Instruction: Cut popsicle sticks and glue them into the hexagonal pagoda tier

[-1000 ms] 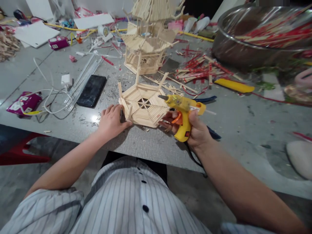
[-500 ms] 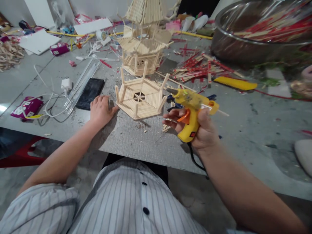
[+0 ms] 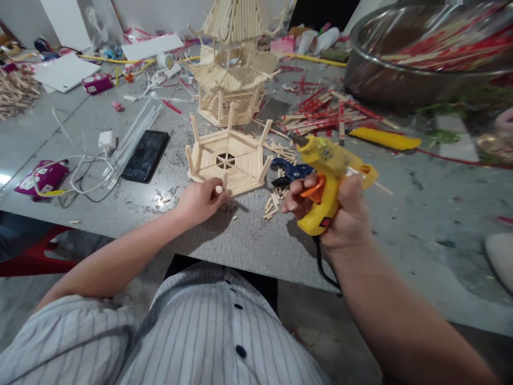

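My right hand (image 3: pixel 340 214) is closed round the grip of a yellow glue gun (image 3: pixel 328 171) with an orange trigger, held above the table with its nozzle pointing left. A hexagonal frame of wooden sticks (image 3: pixel 226 158) lies on the grey table (image 3: pixel 248 240). My left hand (image 3: pixel 202 199) pinches one upright stick post at the frame's near edge. Behind the frame stands a tall pagoda model of sticks (image 3: pixel 230 59). Blue-handled pliers (image 3: pixel 290 172) lie just right of the frame.
A black phone (image 3: pixel 145 155), white charger and cable (image 3: pixel 106 141) and clear glue sticks lie to the left. Loose red and tan sticks (image 3: pixel 324 112), a yellow cutter (image 3: pixel 387 139) and a big metal bowl (image 3: pixel 420 53) fill the right. Small stick offcuts (image 3: pixel 272 203) lie near the edge.
My left hand moved from the table left of the frame to pinch a post at its near edge. The glue gun drew back to the right and rose slightly.
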A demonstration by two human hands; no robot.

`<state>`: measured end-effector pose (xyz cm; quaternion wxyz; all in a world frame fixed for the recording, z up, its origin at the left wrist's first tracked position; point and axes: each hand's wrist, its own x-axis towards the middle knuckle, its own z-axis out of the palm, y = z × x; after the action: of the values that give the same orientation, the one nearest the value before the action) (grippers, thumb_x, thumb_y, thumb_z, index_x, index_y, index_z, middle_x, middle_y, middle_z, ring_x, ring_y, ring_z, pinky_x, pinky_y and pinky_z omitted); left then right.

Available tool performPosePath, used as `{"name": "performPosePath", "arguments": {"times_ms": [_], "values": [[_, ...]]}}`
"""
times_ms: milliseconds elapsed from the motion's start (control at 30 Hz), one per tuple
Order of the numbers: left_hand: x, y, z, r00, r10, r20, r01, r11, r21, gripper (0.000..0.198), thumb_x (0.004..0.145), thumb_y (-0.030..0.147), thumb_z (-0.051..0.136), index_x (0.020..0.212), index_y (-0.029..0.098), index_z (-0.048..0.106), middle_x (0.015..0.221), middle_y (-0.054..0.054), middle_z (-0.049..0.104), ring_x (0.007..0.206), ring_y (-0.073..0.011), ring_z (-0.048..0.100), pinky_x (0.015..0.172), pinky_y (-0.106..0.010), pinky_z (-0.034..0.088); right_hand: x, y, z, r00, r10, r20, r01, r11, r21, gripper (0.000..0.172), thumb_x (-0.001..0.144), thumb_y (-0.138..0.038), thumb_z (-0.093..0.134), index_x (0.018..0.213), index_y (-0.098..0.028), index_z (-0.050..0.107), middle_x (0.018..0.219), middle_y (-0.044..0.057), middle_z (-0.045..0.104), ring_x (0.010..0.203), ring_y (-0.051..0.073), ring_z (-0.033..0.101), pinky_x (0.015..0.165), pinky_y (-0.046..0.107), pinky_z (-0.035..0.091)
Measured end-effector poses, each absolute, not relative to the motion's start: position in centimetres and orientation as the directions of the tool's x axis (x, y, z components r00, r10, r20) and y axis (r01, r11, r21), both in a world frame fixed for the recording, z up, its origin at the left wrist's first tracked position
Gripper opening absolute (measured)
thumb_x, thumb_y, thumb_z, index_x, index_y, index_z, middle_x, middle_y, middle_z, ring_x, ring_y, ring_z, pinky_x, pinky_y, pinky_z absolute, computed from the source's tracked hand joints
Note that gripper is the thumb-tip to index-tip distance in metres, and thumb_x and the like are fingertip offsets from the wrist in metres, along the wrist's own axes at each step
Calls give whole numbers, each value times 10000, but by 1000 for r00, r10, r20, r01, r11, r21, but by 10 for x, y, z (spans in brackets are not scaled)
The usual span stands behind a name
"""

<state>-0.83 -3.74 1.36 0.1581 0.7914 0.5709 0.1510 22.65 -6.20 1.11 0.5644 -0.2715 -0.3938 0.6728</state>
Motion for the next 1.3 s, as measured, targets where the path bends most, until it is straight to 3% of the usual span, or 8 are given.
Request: {"name": "performPosePath", "arguments": {"times_ms": [200, 433, 633, 733, 833, 933, 1067, 1300], "values": [[-15, -37, 8, 288, 949, 130, 877, -315, 361, 144, 783, 270, 488, 740, 160, 569, 557, -5, 551, 490, -108, 465, 496, -235, 319, 226, -63, 12, -194, 979, 59, -522, -52, -852, 416, 647, -642, 644, 725, -233, 656, 708, -10, 632, 527, 109, 550, 503, 269, 489], [-35, -47, 11, 234, 963, 136, 902, -267, 339, 119, 764, 264, 478, 726, 169, 538, 563, -7, 547, 494, -115, 477, 492, -240, 328, 234, -59, 21, -95, 995, 16, -461, -30, -887, 440, 554, -656, 699, 684, -239, 648, 718, -17, 602, 484, 96, 493, 477, 272, 448], [-51, -47, 11, 219, 962, 163, 891, -265, 367, 123, 761, 254, 491, 703, 168, 557, 556, -1, 539, 490, -104, 473, 498, -233, 346, 268, -44, 44, 43, 991, -127, -152, -119, -981, 559, 428, -713, 716, 714, -247, 599, 709, 2, 532, 464, 104, 431, 437, 294, 381], [-55, -46, 9, 225, 959, 174, 876, -277, 395, 118, 754, 235, 488, 701, 164, 566, 572, -4, 545, 503, -101, 474, 503, -229, 354, 290, -33, 54, 150, 978, -146, 21, -151, -988, 431, 705, -660, 561, 735, -231, 574, 725, 31, 507, 468, 110, 437, 457, 310, 379], [-55, -46, 9, 215, 963, 163, 888, -262, 378, 113, 753, 230, 489, 701, 162, 562, 587, -12, 548, 520, -110, 481, 505, -235, 346, 309, -22, 52, 243, 947, -209, 109, -240, -965, 312, 917, -414, 339, 786, -223, 547, 716, 44, 498, 456, 105, 426, 475, 306, 368], [-55, -47, 9, 202, 966, 164, 901, -249, 356, 138, 775, 271, 501, 701, 165, 547, 606, -17, 553, 528, -114, 473, 513, -244, 337, 326, -14, 39, 329, 885, -330, 179, -402, -898, 195, 916, -302, 367, 835, -226, 528, 712, 56, 531, 457, 109, 411, 499, 313, 355], [-59, -49, 9, 262, 952, 159, 896, -301, 325, 203, 799, 362, 526, 746, 167, 544, 690, -30, 588, 571, -120, 486, 535, -247, 342, 347, -6, 20, 399, 776, -487, 217, -597, -773, 164, 889, -321, 448, 787, -224, 532, 642, 43, 515, 452, 117, 404, 522, 335, 333], [-58, -52, 9, 436, 893, 113, 848, -449, 281, 230, 857, 301, 451, 703, 164, 554, 716, -50, 605, 665, -148, 539, 621, -262, 394, 368, -7, 15, 424, 730, -537, 175, -647, -742, 206, 866, -320, 491, 691, -244, 571, 627, 55, 542, 455, 119, 433, 539, 344, 348]]}}
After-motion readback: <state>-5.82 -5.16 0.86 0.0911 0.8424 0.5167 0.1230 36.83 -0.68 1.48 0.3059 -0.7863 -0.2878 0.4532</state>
